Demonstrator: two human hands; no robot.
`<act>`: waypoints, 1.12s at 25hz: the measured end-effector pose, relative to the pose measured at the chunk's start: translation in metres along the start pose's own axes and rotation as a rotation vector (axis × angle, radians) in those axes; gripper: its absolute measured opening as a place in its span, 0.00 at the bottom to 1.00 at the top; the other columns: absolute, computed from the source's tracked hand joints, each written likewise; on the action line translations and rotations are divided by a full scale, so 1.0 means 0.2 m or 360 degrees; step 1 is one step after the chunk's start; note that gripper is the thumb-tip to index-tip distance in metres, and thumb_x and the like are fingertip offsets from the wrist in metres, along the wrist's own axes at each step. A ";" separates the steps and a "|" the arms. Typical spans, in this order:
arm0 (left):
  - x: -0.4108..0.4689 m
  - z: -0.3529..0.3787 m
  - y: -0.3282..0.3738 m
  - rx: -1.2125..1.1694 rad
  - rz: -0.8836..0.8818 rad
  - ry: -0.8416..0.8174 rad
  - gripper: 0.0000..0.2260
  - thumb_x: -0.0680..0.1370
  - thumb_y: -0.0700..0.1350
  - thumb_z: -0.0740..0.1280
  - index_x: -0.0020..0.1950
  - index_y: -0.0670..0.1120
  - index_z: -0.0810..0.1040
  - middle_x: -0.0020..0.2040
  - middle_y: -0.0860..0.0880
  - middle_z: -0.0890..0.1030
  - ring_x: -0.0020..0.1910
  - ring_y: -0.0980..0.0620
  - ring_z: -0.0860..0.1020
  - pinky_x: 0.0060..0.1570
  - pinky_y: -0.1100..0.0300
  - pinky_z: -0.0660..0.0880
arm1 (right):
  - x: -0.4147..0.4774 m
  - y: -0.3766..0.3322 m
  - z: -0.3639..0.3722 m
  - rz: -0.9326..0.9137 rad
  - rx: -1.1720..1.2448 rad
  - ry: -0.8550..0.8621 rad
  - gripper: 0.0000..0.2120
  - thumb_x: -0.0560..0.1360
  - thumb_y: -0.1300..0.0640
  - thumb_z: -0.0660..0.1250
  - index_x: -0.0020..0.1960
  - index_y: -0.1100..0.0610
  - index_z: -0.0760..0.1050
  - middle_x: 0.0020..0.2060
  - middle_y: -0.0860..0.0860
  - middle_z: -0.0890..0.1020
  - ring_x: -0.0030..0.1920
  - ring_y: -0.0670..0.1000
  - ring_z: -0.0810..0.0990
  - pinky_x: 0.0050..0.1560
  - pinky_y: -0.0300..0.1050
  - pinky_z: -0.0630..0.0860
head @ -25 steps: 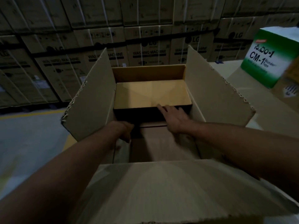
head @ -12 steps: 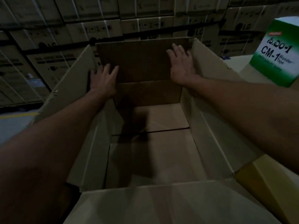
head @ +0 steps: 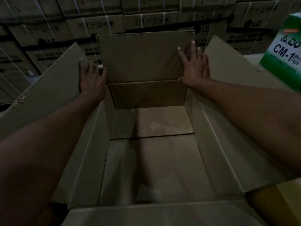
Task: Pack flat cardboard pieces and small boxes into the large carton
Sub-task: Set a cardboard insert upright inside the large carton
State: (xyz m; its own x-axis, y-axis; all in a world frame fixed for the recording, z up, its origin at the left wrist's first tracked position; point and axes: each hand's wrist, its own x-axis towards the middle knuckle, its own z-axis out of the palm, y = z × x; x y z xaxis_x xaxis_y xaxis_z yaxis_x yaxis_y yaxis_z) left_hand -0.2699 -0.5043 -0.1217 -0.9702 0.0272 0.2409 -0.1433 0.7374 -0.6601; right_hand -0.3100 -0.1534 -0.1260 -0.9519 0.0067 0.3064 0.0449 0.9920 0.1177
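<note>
Far flap [head: 143,57] is up now. A second ago it lay folded down into the large carton [head: 216,152]. Over the last half second both hands have slid slightly outward along it.

Large carton sits right in front of the person, open side up. What it stands on: can't tell.

- Far flap stands roughly upright above the far wall.
- Left hand [head: 92,80]: fingers straight and spread, gripping nothing. Palm is flat on the corner where the far flap meets the left side flap [head: 48,92].
- Right hand [head: 194,67]: same pose. Palm presses the far flap's right edge, just beside the right side flap [head: 231,66].
- Both side flaps splay outward.
- Near flap [head: 154,214] lies folded out toward the person.
- Bottom flaps [head: 154,160] show inside, with a dark seam running across between them.

Around it:
- Green-and-white CM-1 tape box [head: 281,51] at far right, beyond the right side flap.
- Yellow box [head: 276,198] against the carton's near right corner, partly out of frame.
- Strapped LG washing-machine cartons [head: 97,25] stacked in a wall behind everything.

Light is dim, so small print is mostly unreadable.
</note>
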 end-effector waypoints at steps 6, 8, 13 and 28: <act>0.09 -0.07 -0.12 0.0055 0.0058 -0.0098 0.36 0.75 0.69 0.64 0.78 0.51 0.66 0.77 0.47 0.67 0.79 0.41 0.57 0.77 0.37 0.47 | 0.04 0.00 -0.07 -0.0128 -0.0373 -0.0117 0.49 0.76 0.40 0.67 0.83 0.46 0.37 0.80 0.67 0.52 0.67 0.64 0.76 0.71 0.57 0.60; 0.07 -0.06 -0.14 0.0052 0.0109 -0.0054 0.36 0.75 0.70 0.63 0.77 0.52 0.67 0.76 0.47 0.68 0.77 0.42 0.59 0.76 0.40 0.50 | 0.00 0.01 -0.03 -0.0146 -0.0476 -0.0084 0.50 0.74 0.37 0.67 0.83 0.47 0.39 0.71 0.65 0.71 0.64 0.60 0.76 0.69 0.56 0.61; 0.04 -0.03 -0.18 0.0023 0.0213 0.0057 0.34 0.73 0.72 0.61 0.72 0.52 0.71 0.71 0.46 0.72 0.69 0.43 0.65 0.69 0.46 0.62 | -0.18 -0.03 0.11 -0.0163 -0.0576 -0.0055 0.50 0.72 0.38 0.69 0.83 0.49 0.45 0.63 0.58 0.77 0.62 0.58 0.71 0.62 0.54 0.64; -0.13 0.13 0.17 -0.0482 0.0428 -0.0195 0.47 0.75 0.68 0.64 0.83 0.53 0.41 0.83 0.39 0.47 0.80 0.41 0.56 0.75 0.44 0.53 | -0.28 -0.07 0.10 -0.0164 -0.0650 -0.0250 0.46 0.76 0.40 0.66 0.84 0.51 0.45 0.66 0.57 0.76 0.65 0.57 0.69 0.61 0.52 0.64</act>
State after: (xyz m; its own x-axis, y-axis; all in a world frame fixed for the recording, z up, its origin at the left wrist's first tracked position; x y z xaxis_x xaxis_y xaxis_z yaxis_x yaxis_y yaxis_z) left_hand -0.2542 -0.4974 -0.1682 -0.9839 0.1787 -0.0097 0.1643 0.8805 -0.4447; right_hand -0.2642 -0.1651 -0.1634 -0.9907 -0.0393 0.1300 0.0333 0.8578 0.5130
